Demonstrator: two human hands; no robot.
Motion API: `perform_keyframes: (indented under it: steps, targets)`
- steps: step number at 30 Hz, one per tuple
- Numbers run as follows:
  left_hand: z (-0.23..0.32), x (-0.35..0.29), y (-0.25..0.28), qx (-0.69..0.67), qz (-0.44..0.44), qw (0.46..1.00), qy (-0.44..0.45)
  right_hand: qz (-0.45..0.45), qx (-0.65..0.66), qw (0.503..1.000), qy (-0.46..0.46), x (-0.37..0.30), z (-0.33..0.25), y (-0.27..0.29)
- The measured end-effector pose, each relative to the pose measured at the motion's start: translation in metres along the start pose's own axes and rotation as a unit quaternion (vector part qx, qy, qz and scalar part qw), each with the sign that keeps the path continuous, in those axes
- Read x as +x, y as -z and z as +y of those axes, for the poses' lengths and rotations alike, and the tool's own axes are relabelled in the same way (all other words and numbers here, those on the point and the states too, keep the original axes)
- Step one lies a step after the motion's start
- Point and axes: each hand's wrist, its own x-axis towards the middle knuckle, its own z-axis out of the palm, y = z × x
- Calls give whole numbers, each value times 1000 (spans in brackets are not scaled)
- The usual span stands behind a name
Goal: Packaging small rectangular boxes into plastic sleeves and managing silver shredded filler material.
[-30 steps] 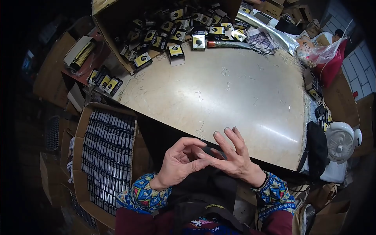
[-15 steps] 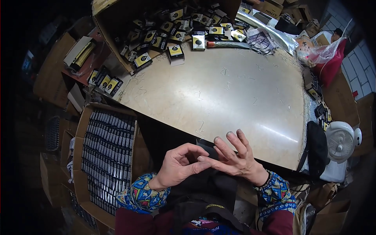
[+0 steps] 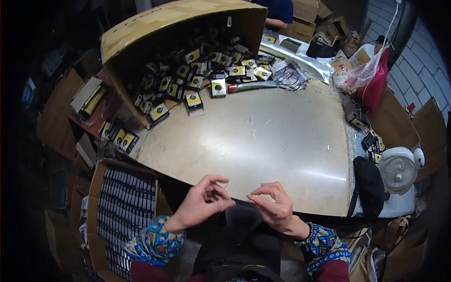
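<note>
My left hand (image 3: 203,201) is held over the near edge of the table (image 3: 263,160), its fingers curled and its thumb apart from the index fingertip. Close to that fingertip shows a thin, pale sliver, too fine to name. Facing it across a small gap, my right hand (image 3: 278,207) has thumb and index finger brought together in a pinch; whatever may be between them is too small to make out. Thin bent wire-like bits (image 3: 223,150) lie scattered on the tabletop beyond my hands.
A tipped carton (image 3: 183,19) at the back left spills small black-and-yellow boxes (image 3: 193,101) onto the table. Left of me stands a carton (image 3: 94,202) packed with rows of dark boxes (image 3: 127,202). A white fan (image 3: 398,171) is at the right. Another person's arm (image 3: 277,22) appears at the back.
My hands have moved apart; before, their fingertips met. The right hand's spread fingers have curled into a pinch. The view has tilted up, showing more of the tipped carton and the other person.
</note>
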Motion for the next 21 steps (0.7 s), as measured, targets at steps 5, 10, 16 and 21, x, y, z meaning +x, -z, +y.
perform_keyframes:
  steps: [5,10,16,21]
  targets:
    - [14,150,45,335,56,932,-127,10,-13,999,-47,-8,17,11]
    - [-6,311,109,573,226,742,-263,42,-51,995,-77,-2,28,28]
    - [3,359,80,715,144,675,-116,43,-126,981,-139,-30,40,67]
    - [2,321,76,667,101,692,-256,47,-112,971,-205,-48,14,66]
